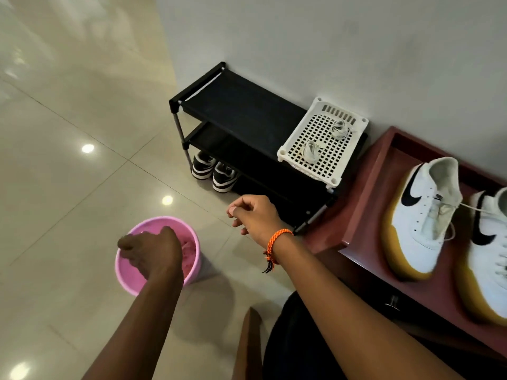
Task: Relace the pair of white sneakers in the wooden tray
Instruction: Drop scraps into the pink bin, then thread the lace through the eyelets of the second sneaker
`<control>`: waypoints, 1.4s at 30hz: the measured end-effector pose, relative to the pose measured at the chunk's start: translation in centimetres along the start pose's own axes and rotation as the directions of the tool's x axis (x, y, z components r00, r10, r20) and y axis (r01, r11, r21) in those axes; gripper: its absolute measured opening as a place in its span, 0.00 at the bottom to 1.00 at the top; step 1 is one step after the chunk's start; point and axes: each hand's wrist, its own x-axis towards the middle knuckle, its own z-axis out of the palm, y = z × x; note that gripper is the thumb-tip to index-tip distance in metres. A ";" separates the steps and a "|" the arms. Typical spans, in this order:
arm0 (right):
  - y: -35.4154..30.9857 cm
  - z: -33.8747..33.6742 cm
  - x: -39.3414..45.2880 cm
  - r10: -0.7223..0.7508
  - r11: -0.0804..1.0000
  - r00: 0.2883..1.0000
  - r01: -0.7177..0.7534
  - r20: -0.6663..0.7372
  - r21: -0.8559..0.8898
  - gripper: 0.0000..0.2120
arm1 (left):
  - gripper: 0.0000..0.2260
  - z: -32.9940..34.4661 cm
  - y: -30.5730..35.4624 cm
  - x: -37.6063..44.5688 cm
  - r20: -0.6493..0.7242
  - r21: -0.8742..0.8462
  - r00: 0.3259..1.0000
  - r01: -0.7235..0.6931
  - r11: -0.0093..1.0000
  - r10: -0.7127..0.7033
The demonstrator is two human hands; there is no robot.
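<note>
Two white sneakers with black swooshes and tan soles lie in the reddish wooden tray (365, 204) at the right. The left sneaker (422, 215) shows bare eyelets, and a loose lace runs across to the right sneaker (491, 259), which is cut off by the frame edge. Two bundled white laces (340, 128) (310, 150) lie in a white plastic basket (290, 149). My left hand (153, 250) hangs over a pink bucket (129, 272) with its fingers dipping inside, their tips hidden. My right hand (255, 215) hovers loosely curled and holds nothing, left of the tray.
The basket sits on a black two-shelf shoe rack (233, 105) against the wall. A pair of black-and-white sneakers (214, 171) stands on the floor under it. The bucket, with something pale inside, stands on glossy floor tiles. My dark-clothed knee (296, 338) is at the bottom.
</note>
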 end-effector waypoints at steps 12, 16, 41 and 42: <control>1.7 -5.5 -2.3 -0.080 0.986 0.986 0.100 -0.146 0.135 0.08 | 0.11 4.9 3.4 -12.1 0.588 -0.203 0.745 -0.242 0.949 0.315; 2.5 -9.8 -2.8 -0.068 0.971 0.944 0.137 -0.323 0.198 0.10 | 0.10 8.5 5.3 -16.8 0.683 -0.229 0.627 -0.304 0.925 0.375; 12.8 -32.4 -7.8 0.021 1.000 0.522 0.008 -0.852 0.029 0.12 | 0.14 27.1 4.0 -35.3 0.673 -0.188 0.251 -0.852 0.489 0.696; 12.6 -32.1 -7.4 0.011 1.000 0.525 0.008 -0.851 0.018 0.13 | 0.13 27.0 4.1 -35.2 0.651 -0.183 0.273 -0.849 0.496 0.708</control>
